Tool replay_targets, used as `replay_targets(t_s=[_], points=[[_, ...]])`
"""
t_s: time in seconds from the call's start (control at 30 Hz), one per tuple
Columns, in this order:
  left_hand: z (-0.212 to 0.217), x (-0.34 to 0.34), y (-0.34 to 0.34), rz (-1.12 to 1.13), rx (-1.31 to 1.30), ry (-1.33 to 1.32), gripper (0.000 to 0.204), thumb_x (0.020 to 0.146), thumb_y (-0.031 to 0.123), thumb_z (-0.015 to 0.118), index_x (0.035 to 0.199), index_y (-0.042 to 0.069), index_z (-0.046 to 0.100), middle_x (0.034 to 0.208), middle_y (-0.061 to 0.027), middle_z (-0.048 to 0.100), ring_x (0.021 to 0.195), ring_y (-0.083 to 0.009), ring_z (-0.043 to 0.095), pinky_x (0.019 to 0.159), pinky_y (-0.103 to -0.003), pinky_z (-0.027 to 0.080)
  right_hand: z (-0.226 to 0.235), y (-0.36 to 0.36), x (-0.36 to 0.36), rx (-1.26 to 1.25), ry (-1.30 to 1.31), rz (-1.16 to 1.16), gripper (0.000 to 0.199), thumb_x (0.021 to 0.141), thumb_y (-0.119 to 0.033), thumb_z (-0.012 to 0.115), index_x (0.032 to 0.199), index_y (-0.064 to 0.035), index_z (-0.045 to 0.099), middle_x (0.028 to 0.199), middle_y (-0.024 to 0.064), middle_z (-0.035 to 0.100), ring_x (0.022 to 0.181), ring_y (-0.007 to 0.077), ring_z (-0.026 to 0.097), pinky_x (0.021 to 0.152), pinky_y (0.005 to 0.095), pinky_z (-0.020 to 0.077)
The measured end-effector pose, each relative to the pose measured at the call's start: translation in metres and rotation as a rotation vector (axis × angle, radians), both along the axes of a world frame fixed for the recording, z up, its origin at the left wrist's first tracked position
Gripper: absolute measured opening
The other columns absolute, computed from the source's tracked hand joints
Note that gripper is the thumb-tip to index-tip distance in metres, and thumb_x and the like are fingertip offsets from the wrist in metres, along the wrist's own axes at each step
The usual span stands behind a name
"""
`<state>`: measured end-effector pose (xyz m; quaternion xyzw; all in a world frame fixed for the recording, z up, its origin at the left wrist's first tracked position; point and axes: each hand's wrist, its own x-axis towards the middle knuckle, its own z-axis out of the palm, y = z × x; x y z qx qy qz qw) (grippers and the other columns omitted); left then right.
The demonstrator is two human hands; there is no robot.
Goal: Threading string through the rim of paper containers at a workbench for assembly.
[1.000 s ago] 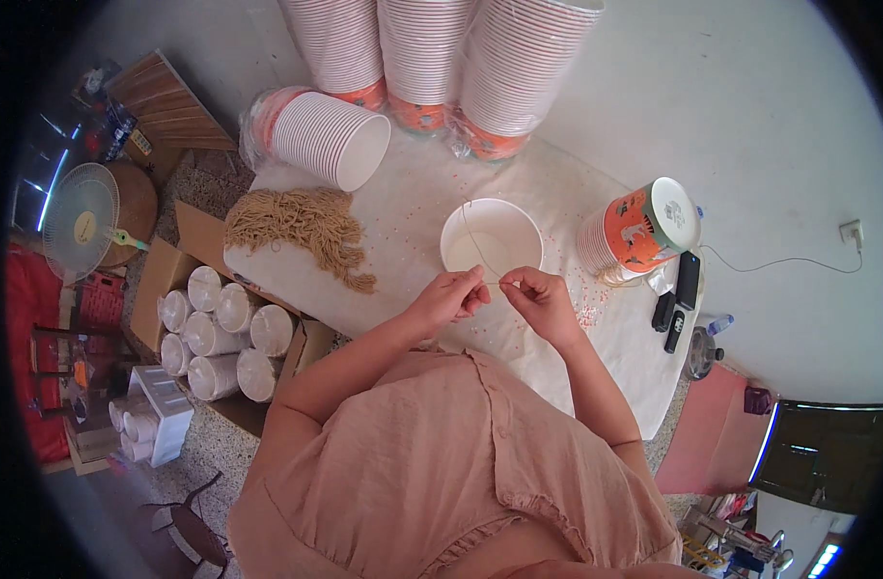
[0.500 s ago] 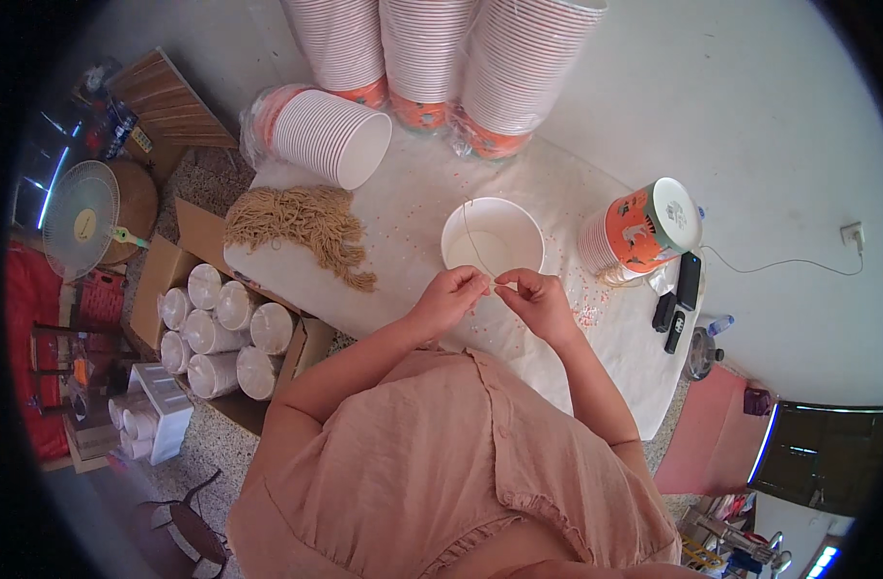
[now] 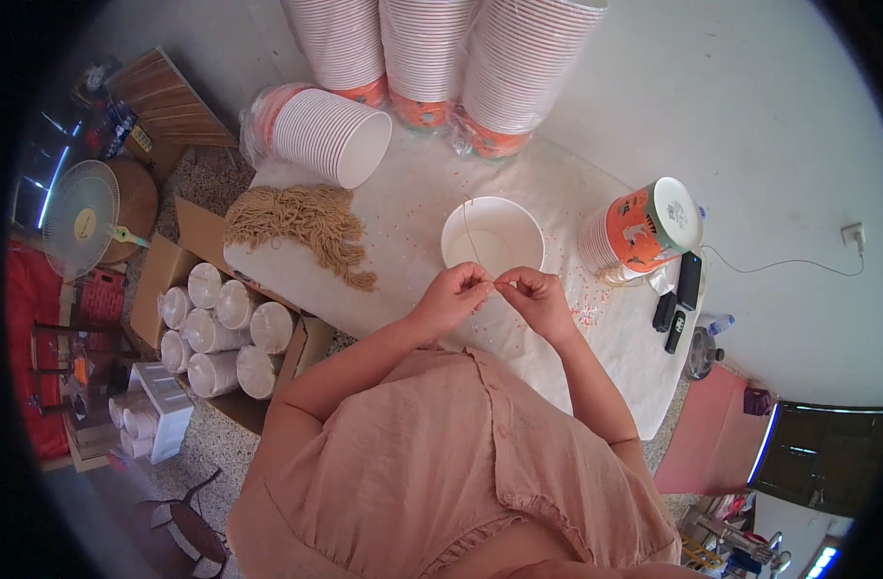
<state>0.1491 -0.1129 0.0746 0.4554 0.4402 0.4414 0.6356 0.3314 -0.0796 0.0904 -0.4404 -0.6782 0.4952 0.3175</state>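
Observation:
A white paper bucket [image 3: 493, 218] stands upright on the table in front of me, its inside showing. A thin tan cord [image 3: 469, 232] hangs over its far rim and runs across the opening to my fingertips. My left hand [image 3: 451, 297] pinches the cord's near end at the bucket's near edge. Close against it, my right hand [image 3: 538, 299] pinches the same end, thumb and forefinger pressed together. The fingers hide how the cord sits between them. A bundle of tan cords [image 3: 302, 227] lies on the table to the left.
Tall stacks of white buckets [image 3: 422, 58] rise at the back, with another stack [image 3: 331, 135] lying beside them. At right are an orange-printed upside-down bucket stack [image 3: 642, 227] and black devices [image 3: 688, 280]. A carton [image 3: 186, 261] of wrapped rolls stands left. Small orange bits dot the table.
My fingertips have drawn closer together over the cord's end, my left hand shifting slightly up and right. The bucket has stayed in place.

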Motion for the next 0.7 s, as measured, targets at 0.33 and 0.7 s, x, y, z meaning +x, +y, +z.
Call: replay_targets(t_s=[0.33,0.7], points=[[0.011,0.001,-0.007,-0.006,0.299,0.479,0.017,0.082,0.014,0.065,0.094,0.004,0.059,0.089,-0.0074,0.060,0.067,-0.0182,0.058,0.062,-0.031,0.047,0.003,0.011,0.014,0.078,-0.097,-0.025,0.004,0.084,0.000,0.064,0.087,-0.0013,0.064,0.062,-0.0067,0.052,0.056,-0.0006,0.039,0.048,0.0186,0.0312],[-0.013,-0.023,0.009,0.027,0.490,0.843,0.018,0.077,0.015,0.066,0.092,0.007,0.058,0.095,-0.0084,0.061,0.083,-0.0298,0.061,0.069,-0.040,0.049,0.004,0.017,0.019,0.289,-0.224,0.002,0.006,0.079,-0.001,0.065,0.085,0.0000,0.063,0.070,0.0038,0.058,0.060,0.0084,0.052,0.053,0.0236,0.0418]])
